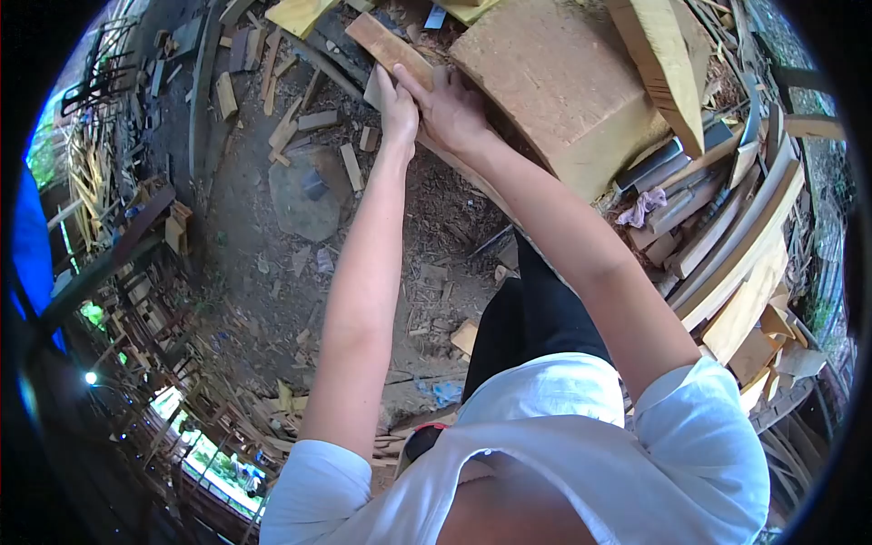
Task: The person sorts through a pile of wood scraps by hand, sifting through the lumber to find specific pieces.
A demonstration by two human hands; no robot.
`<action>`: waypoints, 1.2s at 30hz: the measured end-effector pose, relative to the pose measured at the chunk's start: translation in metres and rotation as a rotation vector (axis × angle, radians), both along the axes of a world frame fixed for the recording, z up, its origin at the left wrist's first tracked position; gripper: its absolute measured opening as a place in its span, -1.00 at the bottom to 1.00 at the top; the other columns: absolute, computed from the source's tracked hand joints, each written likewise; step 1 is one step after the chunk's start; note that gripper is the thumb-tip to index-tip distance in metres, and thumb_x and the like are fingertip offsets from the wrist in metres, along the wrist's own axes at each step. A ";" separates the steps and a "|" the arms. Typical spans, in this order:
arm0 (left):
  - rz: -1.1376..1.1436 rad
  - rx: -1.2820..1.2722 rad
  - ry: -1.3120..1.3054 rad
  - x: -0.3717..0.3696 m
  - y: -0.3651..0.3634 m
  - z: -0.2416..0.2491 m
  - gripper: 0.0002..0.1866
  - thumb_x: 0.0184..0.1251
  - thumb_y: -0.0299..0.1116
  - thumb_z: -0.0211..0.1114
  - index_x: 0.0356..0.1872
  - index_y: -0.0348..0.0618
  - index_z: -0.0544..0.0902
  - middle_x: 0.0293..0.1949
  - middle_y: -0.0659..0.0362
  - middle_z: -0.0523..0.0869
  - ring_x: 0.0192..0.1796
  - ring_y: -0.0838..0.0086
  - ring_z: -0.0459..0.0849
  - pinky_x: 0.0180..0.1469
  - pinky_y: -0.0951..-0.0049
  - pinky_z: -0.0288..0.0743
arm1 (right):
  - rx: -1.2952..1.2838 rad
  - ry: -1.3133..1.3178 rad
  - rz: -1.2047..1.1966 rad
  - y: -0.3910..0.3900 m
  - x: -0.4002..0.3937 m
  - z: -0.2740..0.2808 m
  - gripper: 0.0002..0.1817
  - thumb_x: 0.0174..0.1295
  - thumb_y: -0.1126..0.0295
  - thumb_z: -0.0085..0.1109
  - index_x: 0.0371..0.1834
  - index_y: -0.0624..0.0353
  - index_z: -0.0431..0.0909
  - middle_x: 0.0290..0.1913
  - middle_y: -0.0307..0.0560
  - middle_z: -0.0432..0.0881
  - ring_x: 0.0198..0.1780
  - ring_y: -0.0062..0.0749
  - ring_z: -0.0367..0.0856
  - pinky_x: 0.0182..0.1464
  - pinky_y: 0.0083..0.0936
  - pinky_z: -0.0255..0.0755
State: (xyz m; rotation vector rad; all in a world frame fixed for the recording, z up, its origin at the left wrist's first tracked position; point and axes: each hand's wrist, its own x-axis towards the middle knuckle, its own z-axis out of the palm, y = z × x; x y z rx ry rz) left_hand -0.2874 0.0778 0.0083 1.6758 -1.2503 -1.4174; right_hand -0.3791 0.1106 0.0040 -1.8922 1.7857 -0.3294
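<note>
A short, flat-sided wooden block (386, 45) extends forward from my two hands at the top of the view. My right hand (454, 111) is closed around its near end, the forefinger lying along its side. My left hand (397, 113) presses against the same end from the left, its fingers partly hidden. Beneath the hands runs the edge of a narrow board (472, 174). Just right of my right hand is a large, thick wooden block (545, 77) with a dusty brown top.
An angled timber (661, 73) rests over the large block. Curved wood strips (740, 245) are stacked at the right, near a pink cloth (642, 207). Offcuts (352, 166) and wood chips litter the dirt floor around a flat stone (304, 200). A long beam (200, 100) lies at the left.
</note>
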 end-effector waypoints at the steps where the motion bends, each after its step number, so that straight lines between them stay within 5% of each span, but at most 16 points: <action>1: -0.013 -0.008 0.003 -0.004 0.006 0.004 -0.46 0.56 -0.28 -0.16 0.47 -0.07 -0.02 0.31 -0.03 0.34 0.28 0.25 0.41 0.23 0.31 0.36 | -0.008 0.003 -0.013 0.002 -0.002 -0.001 -0.06 0.03 0.09 0.32 0.49 -0.50 -0.03 0.26 0.23 0.21 0.21 0.25 0.34 0.09 0.02 0.39; 3: 0.044 -0.060 -0.031 -0.011 0.015 0.003 -0.40 0.57 -0.26 -0.21 0.50 -0.21 -0.15 0.49 -0.11 0.03 0.50 0.17 0.08 0.44 0.31 0.05 | -0.084 -0.032 -0.004 0.009 -0.004 -0.008 -0.11 0.11 0.15 0.25 0.50 -0.50 -0.04 0.24 0.26 0.22 0.22 0.23 0.35 0.10 0.01 0.39; 4: 0.051 -0.059 -0.080 -0.013 0.024 -0.006 -0.40 0.57 -0.26 -0.21 0.49 -0.23 -0.14 0.48 -0.14 0.03 0.49 0.11 0.09 0.44 0.30 0.05 | -0.408 0.114 -0.109 0.020 -0.004 -0.013 -0.28 0.25 0.29 -0.01 0.48 -0.55 0.03 0.08 0.18 0.35 0.08 0.08 0.45 -0.21 -0.11 0.52; 5: 0.018 -0.124 -0.149 -0.014 0.040 -0.016 -0.40 0.56 -0.25 -0.21 0.49 -0.25 -0.13 0.45 -0.22 0.07 0.47 0.03 0.14 0.43 0.26 0.09 | -0.402 0.119 -0.117 0.034 -0.012 -0.020 -0.28 0.25 0.29 -0.01 0.48 -0.55 0.03 0.08 0.18 0.35 0.08 0.08 0.45 -0.21 -0.11 0.52; 7: -0.015 -0.118 -0.125 -0.031 0.080 -0.007 -0.38 0.56 -0.22 -0.21 0.48 -0.26 -0.14 0.41 -0.29 0.13 0.43 -0.06 0.20 0.41 0.20 0.12 | 0.008 0.001 0.015 0.072 -0.037 0.004 -0.29 0.26 0.30 -0.01 0.48 -0.51 0.05 0.04 0.17 0.39 -0.02 0.02 0.53 -0.26 -0.23 0.54; 9: -0.043 -0.148 -0.106 -0.049 0.135 -0.004 -0.37 0.57 -0.21 -0.21 0.50 -0.20 -0.19 0.45 -0.18 0.10 0.45 0.13 0.18 0.40 0.26 0.14 | -0.015 0.128 0.009 0.125 -0.055 0.009 -0.22 0.19 0.35 0.05 0.48 -0.52 0.03 -0.05 0.03 0.46 -0.12 -0.14 0.57 -0.34 -0.35 0.56; 11: -0.028 -0.005 -0.114 -0.072 0.187 0.011 -0.36 0.56 -0.17 -0.24 0.50 -0.15 -0.24 0.23 -0.42 0.36 0.24 -0.20 0.42 0.17 0.06 0.37 | -0.050 0.215 0.039 0.174 -0.078 0.018 -0.22 0.15 0.33 0.08 0.48 -0.49 0.08 -0.12 0.00 0.43 -0.18 -0.18 0.53 -0.33 -0.37 0.55; 13: -0.049 0.184 -0.005 -0.085 0.234 0.012 -0.35 0.58 -0.17 -0.22 0.49 -0.22 -0.25 0.37 -0.34 0.20 0.36 -0.06 0.32 0.28 0.18 0.30 | 0.023 0.199 0.076 0.219 -0.099 0.023 -0.19 0.13 0.32 0.10 0.49 -0.48 0.06 -0.18 -0.03 0.39 -0.18 -0.21 0.50 -0.32 -0.40 0.55; 17: -0.048 0.200 0.016 -0.096 0.269 0.006 -0.33 0.58 -0.11 -0.21 0.49 -0.21 -0.23 0.32 -0.36 0.26 0.30 -0.10 0.39 0.22 0.18 0.36 | 0.151 0.231 0.129 0.243 -0.114 0.029 -0.20 0.14 0.31 0.11 0.49 -0.46 0.06 -0.21 -0.02 0.37 -0.14 -0.20 0.48 -0.30 -0.41 0.57; 19: -0.080 0.389 0.026 -0.089 0.254 0.007 -0.32 0.58 -0.09 -0.20 0.49 -0.24 -0.23 0.31 -0.33 0.29 0.27 -0.06 0.43 0.16 0.23 0.41 | 0.175 0.245 0.141 0.228 -0.109 0.031 -0.20 0.15 0.32 0.11 0.49 -0.45 0.06 -0.21 0.00 0.36 -0.14 -0.19 0.48 -0.29 -0.41 0.58; 21: -0.012 0.216 0.065 -0.082 0.226 0.005 -0.33 0.58 -0.12 -0.20 0.48 -0.28 -0.22 0.34 -0.27 0.27 0.27 0.08 0.44 0.18 0.28 0.39 | 0.095 0.251 0.131 0.199 -0.097 0.030 -0.19 0.14 0.33 0.12 0.49 -0.44 0.06 -0.20 0.01 0.39 -0.19 -0.19 0.51 -0.32 -0.42 0.57; 25: -0.003 -0.057 0.072 -0.050 0.135 0.002 -0.36 0.57 -0.20 -0.21 0.48 -0.31 -0.17 0.48 -0.21 -0.03 0.51 0.09 0.02 0.48 0.27 -0.07 | -0.150 0.196 0.000 0.127 -0.054 0.001 -0.17 0.13 0.37 0.10 0.48 -0.51 0.04 -0.08 0.07 0.46 -0.22 -0.20 0.61 -0.49 -0.42 0.54; 26: 0.004 -0.087 0.152 -0.039 0.110 -0.011 -0.35 0.57 -0.18 -0.19 0.48 -0.32 -0.16 0.48 -0.19 -0.01 0.51 0.11 0.03 0.48 0.28 -0.05 | 0.091 0.108 0.012 0.100 -0.045 0.020 -0.19 0.17 0.40 0.06 0.48 -0.53 0.03 0.04 0.15 0.44 -0.17 -0.13 0.62 -0.41 -0.35 0.56; 28: 0.043 -0.054 0.136 -0.023 0.064 -0.009 -0.34 0.56 -0.15 -0.19 0.48 -0.32 -0.14 0.48 -0.18 0.01 0.50 0.14 0.07 0.47 0.32 -0.02 | -0.004 0.027 -0.018 0.058 -0.025 0.008 -0.24 0.24 0.38 0.00 0.48 -0.52 0.03 0.16 0.23 0.38 -0.16 -0.02 0.63 -0.32 -0.24 0.57; 31: -0.038 -0.114 0.050 0.004 0.012 -0.021 -0.36 0.57 -0.14 -0.19 0.48 -0.29 -0.12 0.47 -0.12 0.06 0.48 0.19 0.13 0.44 0.32 0.05 | -0.014 -0.103 -0.083 0.015 -0.001 -0.001 -0.32 0.31 0.28 -0.05 0.47 -0.55 0.03 0.33 0.34 0.19 0.13 0.26 0.47 0.02 -0.02 0.47; 36: -0.044 -0.049 0.095 0.000 0.022 -0.020 -0.37 0.58 -0.18 -0.19 0.50 -0.20 -0.16 0.48 -0.07 0.05 0.47 0.21 0.13 0.43 0.30 0.08 | -0.365 -0.039 -0.123 0.020 0.001 -0.032 -0.17 0.20 0.23 0.14 0.51 -0.53 -0.07 0.13 0.32 0.29 0.00 0.16 0.49 -0.21 -0.12 0.52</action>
